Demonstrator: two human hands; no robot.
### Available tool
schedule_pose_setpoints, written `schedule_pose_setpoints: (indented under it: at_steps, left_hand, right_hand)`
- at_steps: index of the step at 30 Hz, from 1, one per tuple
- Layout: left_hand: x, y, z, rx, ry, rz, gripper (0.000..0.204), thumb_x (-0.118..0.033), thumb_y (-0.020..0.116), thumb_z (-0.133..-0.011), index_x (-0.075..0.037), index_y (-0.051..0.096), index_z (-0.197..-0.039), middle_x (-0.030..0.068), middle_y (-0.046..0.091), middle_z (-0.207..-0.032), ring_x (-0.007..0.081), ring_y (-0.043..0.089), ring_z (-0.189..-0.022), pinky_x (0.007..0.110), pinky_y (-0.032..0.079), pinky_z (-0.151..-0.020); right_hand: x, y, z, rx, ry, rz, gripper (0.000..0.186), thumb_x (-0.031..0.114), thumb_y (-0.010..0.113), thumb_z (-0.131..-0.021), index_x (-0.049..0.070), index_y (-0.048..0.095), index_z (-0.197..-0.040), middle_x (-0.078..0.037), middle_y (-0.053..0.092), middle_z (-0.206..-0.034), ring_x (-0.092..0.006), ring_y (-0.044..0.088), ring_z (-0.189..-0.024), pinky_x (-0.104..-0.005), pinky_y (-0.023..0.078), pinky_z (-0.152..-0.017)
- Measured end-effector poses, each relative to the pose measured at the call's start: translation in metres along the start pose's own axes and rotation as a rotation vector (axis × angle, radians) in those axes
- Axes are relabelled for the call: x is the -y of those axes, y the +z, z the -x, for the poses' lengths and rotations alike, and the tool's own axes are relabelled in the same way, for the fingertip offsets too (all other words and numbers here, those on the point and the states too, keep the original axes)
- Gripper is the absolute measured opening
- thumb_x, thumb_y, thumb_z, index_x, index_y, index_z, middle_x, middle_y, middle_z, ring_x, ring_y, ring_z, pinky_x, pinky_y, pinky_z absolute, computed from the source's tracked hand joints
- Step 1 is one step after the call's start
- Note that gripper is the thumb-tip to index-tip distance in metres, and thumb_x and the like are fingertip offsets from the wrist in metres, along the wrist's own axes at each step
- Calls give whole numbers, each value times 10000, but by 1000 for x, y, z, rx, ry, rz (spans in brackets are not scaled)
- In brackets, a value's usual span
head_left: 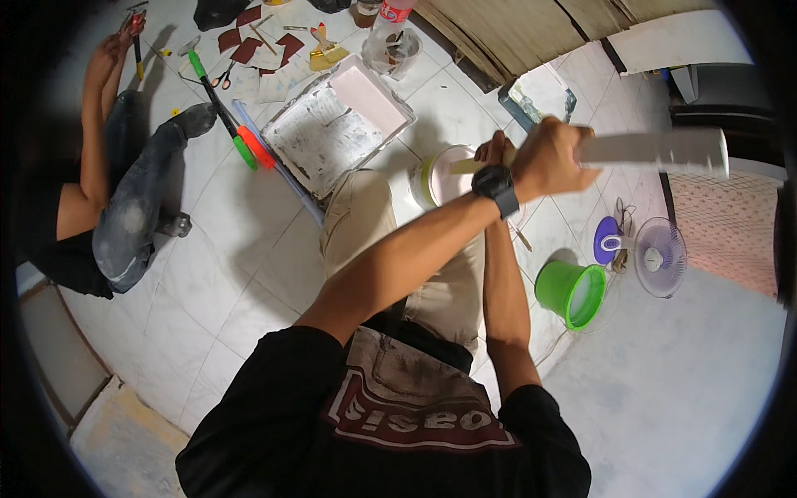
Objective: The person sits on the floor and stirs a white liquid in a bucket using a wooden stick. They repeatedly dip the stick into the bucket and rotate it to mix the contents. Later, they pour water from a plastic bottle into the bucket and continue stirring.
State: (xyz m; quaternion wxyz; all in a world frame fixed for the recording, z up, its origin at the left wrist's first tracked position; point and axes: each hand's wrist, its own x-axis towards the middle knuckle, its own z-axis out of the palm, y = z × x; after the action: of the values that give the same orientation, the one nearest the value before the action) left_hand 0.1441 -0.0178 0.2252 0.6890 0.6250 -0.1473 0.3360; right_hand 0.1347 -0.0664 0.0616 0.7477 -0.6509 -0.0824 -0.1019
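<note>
My left hand, with a black watch on its wrist, reaches across to the right and is closed on a long, flat, pale grey-white piece. That piece sticks out to the right and is blurred. My right hand is behind the left wrist, mostly hidden, its fingers curled beside a paint bucket. A pale yellowish stick lies across the bucket's mouth near those fingers. Whether the stick joins the grey-white piece or sits in my right hand, I cannot tell.
A paint tray stands at front left beside long-handled tools. Beyond lie scissors, a brush and a bottle. At right are a green pail and a fan. Another person sits at left, holding a tool.
</note>
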Motion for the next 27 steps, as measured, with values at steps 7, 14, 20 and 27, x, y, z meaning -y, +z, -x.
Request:
schedule_pose_setpoints:
  at_steps: [7,14,20,27]
  left_hand:
    - [-4,22,-5,122,-269,164,177,-141,710,-769,14,639,-722,23,615,-622,84,529,-595,310,457,-554]
    - [-43,23,11,167,-437,144,219,-101,676,-789,12,583,-625,2,558,-585,73,506,-574,307,421,-502]
    - [-30,-9,9,-117,-174,-110,311,-44,694,-790,-84,460,-589,-46,465,-548,57,423,-517,275,338,-474]
    - [-5,8,3,-121,-87,16,312,25,638,-775,-72,421,-574,4,441,-488,107,407,-383,292,329,-386]
  right_hand:
    - [-27,-57,-29,47,-100,85,128,162,602,-1025,35,595,-1033,0,593,-893,-120,577,-784,-263,486,-692]
    - [32,-47,24,-67,-44,156,68,34,646,-804,-18,685,-785,-66,697,-707,-116,614,-675,-352,483,-608]
    - [18,2,9,129,-163,73,79,22,652,-790,-52,657,-763,-119,675,-659,-122,606,-661,-371,472,-574]
    - [22,-29,-30,246,-276,216,136,90,694,-803,-38,651,-785,-278,619,-693,-379,625,-586,-413,485,-583]
